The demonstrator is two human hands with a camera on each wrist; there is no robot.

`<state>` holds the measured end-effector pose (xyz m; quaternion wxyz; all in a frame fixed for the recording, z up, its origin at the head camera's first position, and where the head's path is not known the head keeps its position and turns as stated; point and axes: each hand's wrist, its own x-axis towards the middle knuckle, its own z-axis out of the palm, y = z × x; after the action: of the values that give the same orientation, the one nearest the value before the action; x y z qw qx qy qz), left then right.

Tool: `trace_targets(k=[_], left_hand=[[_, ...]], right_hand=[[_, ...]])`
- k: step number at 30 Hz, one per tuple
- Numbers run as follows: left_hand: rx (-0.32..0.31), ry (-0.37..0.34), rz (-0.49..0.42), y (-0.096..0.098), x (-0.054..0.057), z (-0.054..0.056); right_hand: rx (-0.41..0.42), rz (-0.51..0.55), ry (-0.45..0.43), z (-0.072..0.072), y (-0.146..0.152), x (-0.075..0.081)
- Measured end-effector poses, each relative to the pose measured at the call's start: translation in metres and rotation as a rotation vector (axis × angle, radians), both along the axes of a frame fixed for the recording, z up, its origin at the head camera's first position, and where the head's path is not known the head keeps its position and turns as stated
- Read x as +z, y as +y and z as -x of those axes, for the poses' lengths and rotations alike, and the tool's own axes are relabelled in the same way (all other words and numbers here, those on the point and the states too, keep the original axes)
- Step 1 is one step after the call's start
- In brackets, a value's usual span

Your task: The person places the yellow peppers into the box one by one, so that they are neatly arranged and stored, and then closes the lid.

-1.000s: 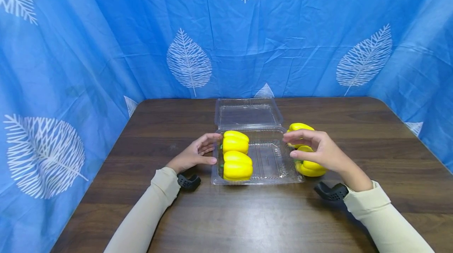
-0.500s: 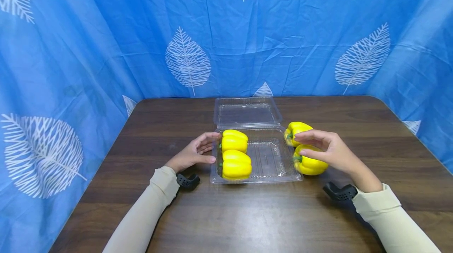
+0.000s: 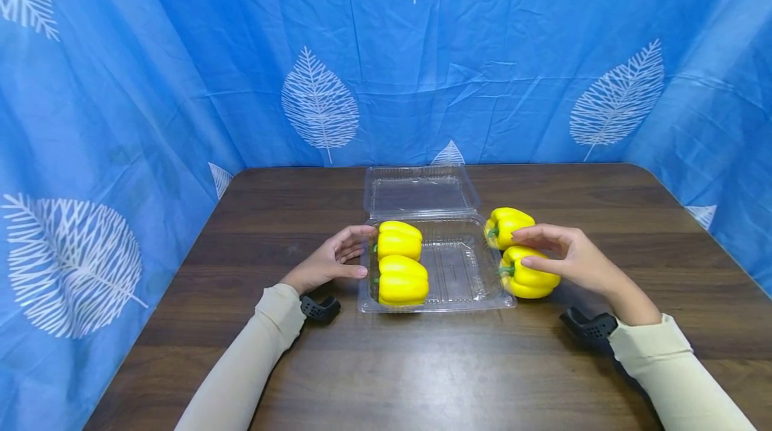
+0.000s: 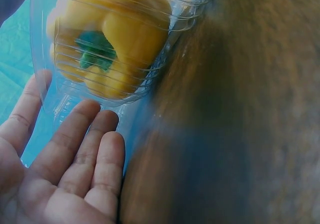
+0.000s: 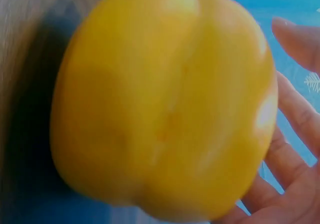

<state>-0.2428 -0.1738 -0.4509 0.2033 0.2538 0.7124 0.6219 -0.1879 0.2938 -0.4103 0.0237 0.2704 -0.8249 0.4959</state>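
Observation:
A clear plastic clamshell container (image 3: pixel 461 275) lies on the table with its lid (image 3: pixel 422 193) folded back. Inside, along its left side, two yellow bell peppers sit one behind the other, the far one (image 3: pixel 400 241) and the near one (image 3: pixel 403 281). My left hand (image 3: pixel 332 260) is beside the container's left wall, its fingers (image 4: pixel 75 139) extended and holding nothing. Outside the right wall are two more yellow bell peppers, one farther back (image 3: pixel 505 222) and one nearer (image 3: pixel 526 281). My right hand (image 3: pixel 575 258) hovers over the nearer pepper, thumb and fingers spread around it without gripping.
The brown wooden table (image 3: pixel 422 371) extends around the container. A blue curtain (image 3: pixel 512 82) with white leaf prints hangs behind the table and along its sides. Black wrist-worn devices (image 3: pixel 321 309) sit below both hands.
My right hand has moved right, away from the container's right edge, uncovering more of the two peppers there. The left hand stays beside the container.

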Motion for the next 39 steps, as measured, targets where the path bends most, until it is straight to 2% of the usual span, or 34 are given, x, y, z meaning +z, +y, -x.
trace_targets(k=[5, 15, 23, 28, 39], left_hand=[[-0.002, 0.003, 0.0, 0.0, 0.0, 0.001], [-0.008, 0.005, 0.011, -0.001, -0.004, 0.004], [-0.004, 0.007, 0.009, 0.001, -0.002, 0.002], [-0.012, 0.01, 0.001, 0.001, -0.002, 0.002], [0.001, -0.006, 0.013, 0.001, -0.001, 0.002]], right_hand=[[0.025, -0.063, -0.006, 0.001, 0.008, 0.001], [0.105, -0.145, -0.086, 0.001, 0.024, 0.003], [0.15, -0.194, -0.202, 0.003, 0.033, -0.001], [0.182, -0.178, -0.206, 0.005, 0.035, -0.003], [0.18, -0.187, -0.158, 0.006, 0.031, -0.003]])
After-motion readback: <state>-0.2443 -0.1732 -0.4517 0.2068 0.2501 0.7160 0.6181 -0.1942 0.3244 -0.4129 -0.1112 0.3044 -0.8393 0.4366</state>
